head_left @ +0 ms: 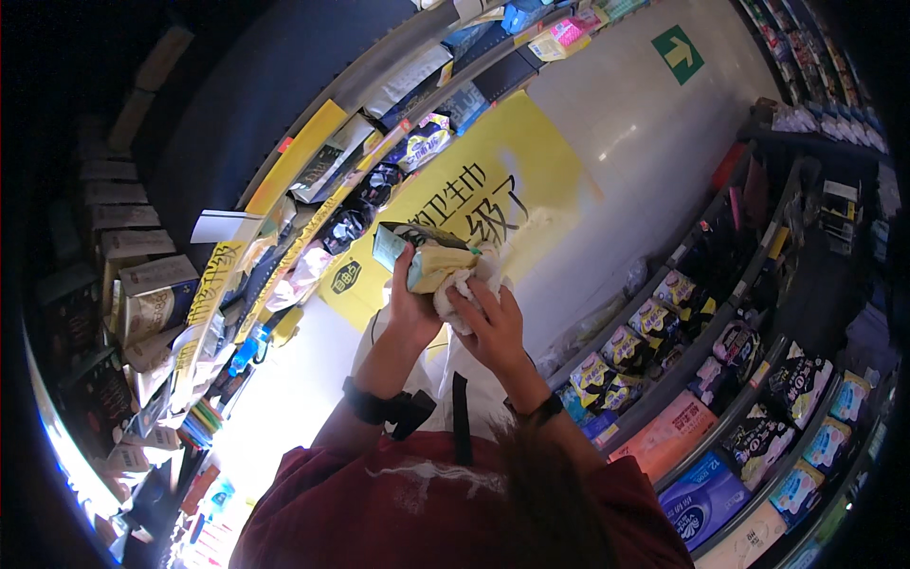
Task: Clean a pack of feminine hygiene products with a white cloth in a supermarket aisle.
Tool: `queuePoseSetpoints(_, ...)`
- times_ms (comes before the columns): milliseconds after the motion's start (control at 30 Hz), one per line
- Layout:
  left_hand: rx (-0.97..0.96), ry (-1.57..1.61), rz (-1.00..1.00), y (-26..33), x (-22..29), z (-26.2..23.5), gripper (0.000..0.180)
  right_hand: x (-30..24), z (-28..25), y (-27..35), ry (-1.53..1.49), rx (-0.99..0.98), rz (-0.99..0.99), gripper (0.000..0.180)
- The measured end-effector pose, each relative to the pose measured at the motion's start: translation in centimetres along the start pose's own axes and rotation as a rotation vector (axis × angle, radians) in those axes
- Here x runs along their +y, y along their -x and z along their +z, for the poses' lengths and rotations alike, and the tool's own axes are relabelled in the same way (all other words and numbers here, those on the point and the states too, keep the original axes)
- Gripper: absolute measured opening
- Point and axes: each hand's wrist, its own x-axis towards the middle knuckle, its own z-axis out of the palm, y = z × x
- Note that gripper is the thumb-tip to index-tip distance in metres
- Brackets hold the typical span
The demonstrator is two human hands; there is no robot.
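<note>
In the middle of the view, my left hand [411,308] grips a small box-like package [440,265] with pale yellow and light blue-green sides and a darker face. My right hand [495,329] is closed around a crumpled white cloth [453,302], its fingers bent over the folds. The cloth lies against the right side of the package. Both forearms rise from the lower edge, with a dark band on each wrist. The package's underside is hidden by my hands and the cloth.
Shelves of packaged goods [334,159] curve along the left, with boxes [159,296] at the far left. More shelves with bagged packs [654,322] run down the right. A yellow floor sticker [559,175] and a green arrow sign [678,55] mark the pale floor.
</note>
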Motion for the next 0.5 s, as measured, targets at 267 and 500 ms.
queuePoseSetpoints(267,-0.222,-0.002,0.051,-0.3,1.4,-1.9,0.048,2.3,-0.3,1.3,-0.379,0.053,0.648,0.044)
queuePoseSetpoints(500,-0.118,-0.242,0.079,0.6,0.8,-2.2,0.047,-0.6,-4.6,-4.2,-0.481,0.154,0.387,0.047)
